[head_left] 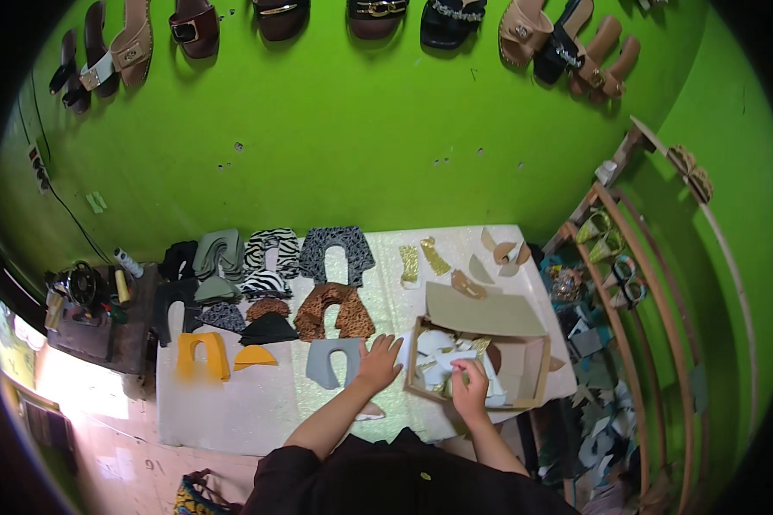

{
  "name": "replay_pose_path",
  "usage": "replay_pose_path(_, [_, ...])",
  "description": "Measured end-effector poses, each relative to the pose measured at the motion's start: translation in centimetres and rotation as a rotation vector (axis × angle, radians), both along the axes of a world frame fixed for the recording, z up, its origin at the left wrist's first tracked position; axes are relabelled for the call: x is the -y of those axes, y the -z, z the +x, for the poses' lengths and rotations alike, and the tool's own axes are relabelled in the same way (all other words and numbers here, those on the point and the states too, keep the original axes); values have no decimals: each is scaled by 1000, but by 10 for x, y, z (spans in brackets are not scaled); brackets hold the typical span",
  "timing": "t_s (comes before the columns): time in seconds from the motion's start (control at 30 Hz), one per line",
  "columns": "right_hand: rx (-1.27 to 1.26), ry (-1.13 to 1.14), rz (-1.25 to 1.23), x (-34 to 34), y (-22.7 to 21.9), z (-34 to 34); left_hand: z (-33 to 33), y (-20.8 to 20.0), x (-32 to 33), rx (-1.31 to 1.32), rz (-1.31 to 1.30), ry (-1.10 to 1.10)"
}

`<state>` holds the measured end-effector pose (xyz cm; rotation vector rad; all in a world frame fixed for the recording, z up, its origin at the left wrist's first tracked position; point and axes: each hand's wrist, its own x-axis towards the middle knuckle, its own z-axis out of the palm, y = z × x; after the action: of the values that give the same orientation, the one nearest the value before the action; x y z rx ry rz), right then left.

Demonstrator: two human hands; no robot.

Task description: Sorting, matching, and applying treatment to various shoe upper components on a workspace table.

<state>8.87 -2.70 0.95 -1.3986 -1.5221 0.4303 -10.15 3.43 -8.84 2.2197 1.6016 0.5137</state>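
My left hand (pixel 378 364) lies flat with its fingers apart, at the right edge of a grey U-shaped cut piece (pixel 319 364). Over an open cardboard box (pixel 537 378) my right hand (pixel 470 386) is closed, its fingers curled among white cut pieces (pixel 438 354). Whether one is pinched in the fingers cannot be made out. The box also has a gold glittery piece and a brown piece in it, partly covered. Its flap (pixel 481 311) is folded back toward the wall.
Stacks of U-shaped pieces in zebra print (pixel 271 249), grey speckle (pixel 337 253), brown spots (pixel 331 309) and yellow (pixel 203 356) cover the table's left. Gold strips (pixel 410 264) lie behind the box. A sewing machine (pixel 83 281) stands left; a wooden rack (pixel 653 343) and scraps (pixel 597 386) are right.
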Motion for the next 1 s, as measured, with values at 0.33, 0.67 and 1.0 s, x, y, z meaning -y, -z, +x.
replay_pose_path(0.33, [-24, 64, -78, 11, 15, 38, 26, 3, -35, -6, -144, -12])
replay_pose_path(0.67, [-101, -45, -53, -1, -7, 42, 26, -11, -31, 149, -298, -279])
replay_pose_path(1.0, [166, -209, -286, -2, 21, 70, 21, -60, 33, 540, 521, -86])
